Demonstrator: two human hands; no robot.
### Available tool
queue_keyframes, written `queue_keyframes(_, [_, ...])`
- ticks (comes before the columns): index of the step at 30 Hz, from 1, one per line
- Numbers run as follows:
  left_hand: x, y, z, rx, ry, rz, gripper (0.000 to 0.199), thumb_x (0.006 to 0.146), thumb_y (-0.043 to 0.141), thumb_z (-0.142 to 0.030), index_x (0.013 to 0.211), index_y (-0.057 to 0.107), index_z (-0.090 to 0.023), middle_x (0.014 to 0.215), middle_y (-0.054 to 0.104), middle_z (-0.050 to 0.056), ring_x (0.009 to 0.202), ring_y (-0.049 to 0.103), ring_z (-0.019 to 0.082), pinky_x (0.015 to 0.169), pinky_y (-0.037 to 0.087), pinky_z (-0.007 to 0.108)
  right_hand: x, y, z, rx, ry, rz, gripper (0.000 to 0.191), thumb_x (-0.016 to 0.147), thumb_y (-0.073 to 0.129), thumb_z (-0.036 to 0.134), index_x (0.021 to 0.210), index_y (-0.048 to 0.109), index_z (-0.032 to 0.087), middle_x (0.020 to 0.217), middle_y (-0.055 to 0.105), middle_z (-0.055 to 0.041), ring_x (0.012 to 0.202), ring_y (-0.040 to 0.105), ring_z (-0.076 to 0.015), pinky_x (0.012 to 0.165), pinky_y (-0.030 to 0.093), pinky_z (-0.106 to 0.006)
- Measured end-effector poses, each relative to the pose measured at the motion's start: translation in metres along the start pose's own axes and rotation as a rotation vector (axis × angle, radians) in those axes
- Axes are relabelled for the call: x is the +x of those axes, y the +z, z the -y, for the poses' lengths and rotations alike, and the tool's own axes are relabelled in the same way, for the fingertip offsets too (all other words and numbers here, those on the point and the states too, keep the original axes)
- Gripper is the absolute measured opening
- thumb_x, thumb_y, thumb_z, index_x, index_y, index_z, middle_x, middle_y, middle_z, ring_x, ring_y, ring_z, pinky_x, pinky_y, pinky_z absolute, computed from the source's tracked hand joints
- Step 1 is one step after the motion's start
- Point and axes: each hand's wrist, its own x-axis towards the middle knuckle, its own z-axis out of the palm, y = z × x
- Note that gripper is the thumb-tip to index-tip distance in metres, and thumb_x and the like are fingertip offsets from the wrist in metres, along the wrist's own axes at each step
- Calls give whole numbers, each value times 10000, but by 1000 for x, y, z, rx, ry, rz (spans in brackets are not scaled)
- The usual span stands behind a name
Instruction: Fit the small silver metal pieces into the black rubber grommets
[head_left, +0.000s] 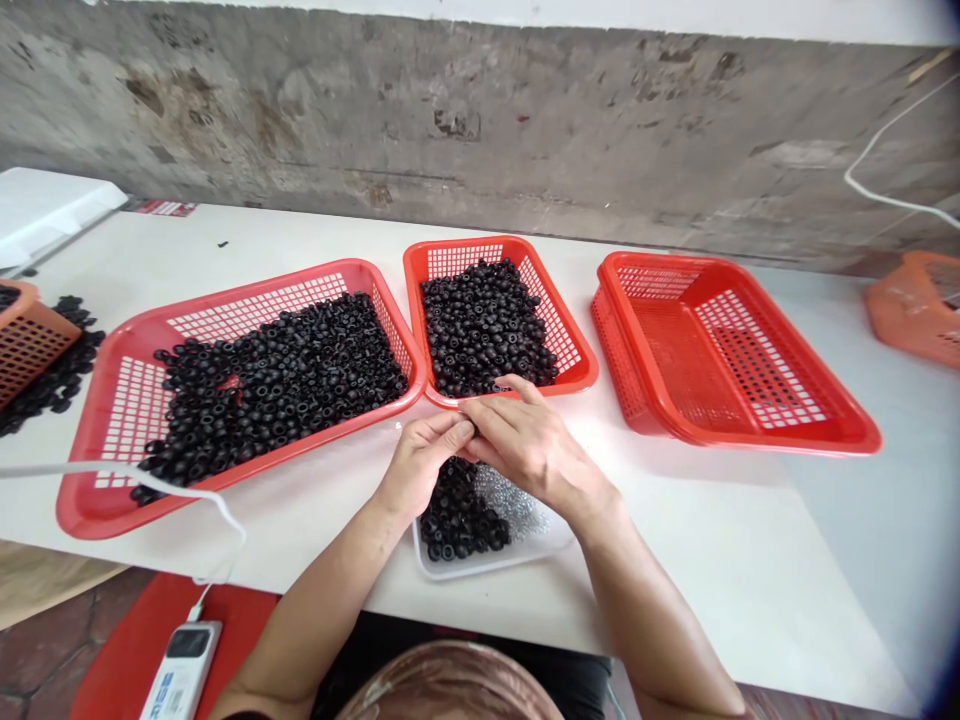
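Note:
Over a shallow white tray [442, 572], my two hands meet at the fingertips. My left hand [420, 460] pinches a small black part [472, 430], which barely shows beside the thumb. My right hand [529, 440] is closed against the left fingertips with its little finger raised; what its own fingers grip is hidden. Black, hollow, cap-like pieces [457, 520] fill the tray's left side. Tiny shiny silvery pieces [514, 505] lie heaped on its right, partly under my right hand.
Two red baskets, one at left [247, 465] and one at centre [589, 375], hold many black pieces. Stacked red baskets [667, 350] stand right. An orange basket [37, 340] has black pieces beside it. A white cable [172, 485] reaches a power bank [184, 665] on a red seat [112, 650].

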Motion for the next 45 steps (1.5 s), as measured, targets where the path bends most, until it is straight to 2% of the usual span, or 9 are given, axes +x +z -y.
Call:
queue_keyframes(10, [-2, 0, 0, 26, 43, 32, 372, 878, 720, -497, 803, 767, -136, 687, 697, 45, 684, 644, 159, 722, 521, 286, -1, 9, -3, 36, -67, -104, 226, 1068, 466, 242, 1050, 657, 122, 948, 755, -83, 861, 725, -172, 1161, 406, -499])
queue_keyframes(15, [0, -2, 3, 11, 95, -32, 504, 888, 635, -629, 961, 770, -149, 813, 758, 80, 746, 704, 194, 709, 561, 302, -1, 6, -6, 101, 25, -192, 209, 1038, 568, 309, 1153, 664, 164, 1072, 783, -78, 926, 757, -181, 1153, 391, -494])
queue_keyframes(19, [-1, -3, 3, 104, 244, -173, 418, 927, 629, -553, 1050, 769, -178, 947, 770, 90, 795, 702, 170, 706, 535, 259, -10, -4, -6, 58, 91, -480, 330, 992, 632, 428, 1250, 644, 223, 1085, 785, -88, 986, 761, -254, 1011, 495, -473])
queue_keyframes(22, [-2, -2, 2, 196, 286, -206, 368, 937, 638, -503, 1030, 779, -176, 940, 768, 91, 762, 685, 158, 691, 514, 256, -14, -6, -11, -19, 303, -639, 424, 1022, 530, 505, 1343, 609, 239, 1101, 763, -126, 1019, 739, -300, 948, 518, -490])
queue_keyframes(26, [-2, 0, 2, 281, 307, -243, 337, 946, 631, -480, 1029, 784, -191, 928, 769, 78, 744, 674, 155, 682, 508, 263, -9, -7, -22, 20, 532, -531, 481, 1006, 569, 465, 1420, 560, 220, 1349, 650, -154, 1139, 667, -300, 985, 523, -501])
queue_keyframes(30, [-2, 1, 3, 277, 342, -296, 310, 931, 654, -479, 982, 787, -203, 904, 764, 63, 720, 655, 145, 665, 502, 260, -6, -21, -17, 248, 541, -401, 173, 998, 599, 293, 1056, 746, 222, 1003, 756, -67, 897, 699, -207, 809, 566, -355])
queue_keyframes(35, [-1, 2, 4, 271, 338, -313, 302, 938, 647, -474, 957, 781, -204, 862, 753, 51, 696, 635, 134, 657, 485, 255, -9, -29, 1, 497, 268, 327, 158, 958, 630, 138, 873, 750, 195, 807, 747, 3, 684, 656, -123, 659, 469, -241])
queue_keyframes(39, [0, 3, 2, 273, 314, -318, 333, 917, 661, -509, 932, 783, -199, 873, 754, 52, 689, 637, 137, 667, 487, 263, -8, -8, 16, 252, 217, 651, 218, 865, 717, 82, 680, 712, 196, 647, 705, 8, 602, 646, -143, 568, 386, -244])
queue_keyframes(45, [-1, 2, 4, 315, 328, -266, 312, 951, 623, -475, 983, 777, -205, 897, 761, 52, 713, 660, 145, 695, 509, 273, -10, 23, 43, -115, 210, 704, 157, 804, 820, 222, 720, 724, 131, 664, 723, -117, 577, 691, -258, 511, 433, -306])
